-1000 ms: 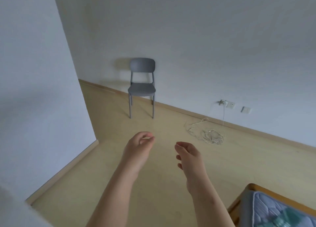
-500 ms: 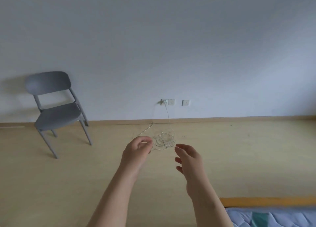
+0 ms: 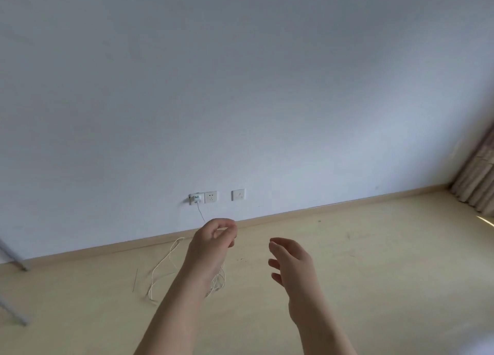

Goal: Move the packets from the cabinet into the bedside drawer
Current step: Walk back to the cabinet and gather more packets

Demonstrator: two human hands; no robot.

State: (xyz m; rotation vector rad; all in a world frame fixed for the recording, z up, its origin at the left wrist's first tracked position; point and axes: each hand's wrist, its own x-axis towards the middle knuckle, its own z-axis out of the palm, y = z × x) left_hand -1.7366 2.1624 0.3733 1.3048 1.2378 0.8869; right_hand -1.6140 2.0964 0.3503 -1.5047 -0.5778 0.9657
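Both of my hands are held out in front of me above the pale wooden floor, and neither holds anything. My left hand (image 3: 211, 243) has its fingers loosely curled, thumb close to the fingertips. My right hand (image 3: 292, 261) is relaxed, fingers slightly bent and pointing left. No packets, cabinet or bedside drawer appear in this view.
A white wall fills the upper view, with wall sockets (image 3: 211, 197) and a plugged-in charger (image 3: 196, 198). Its white cable (image 3: 165, 266) lies coiled on the floor below my left arm. Grey chair legs (image 3: 13, 309) show at the left edge, curtains (image 3: 478, 186) at the right.
The view has swung to the right: the grey chair has slid almost out at the left, the bed corner is gone, and curtains have come in at the right. My hands stay empty.
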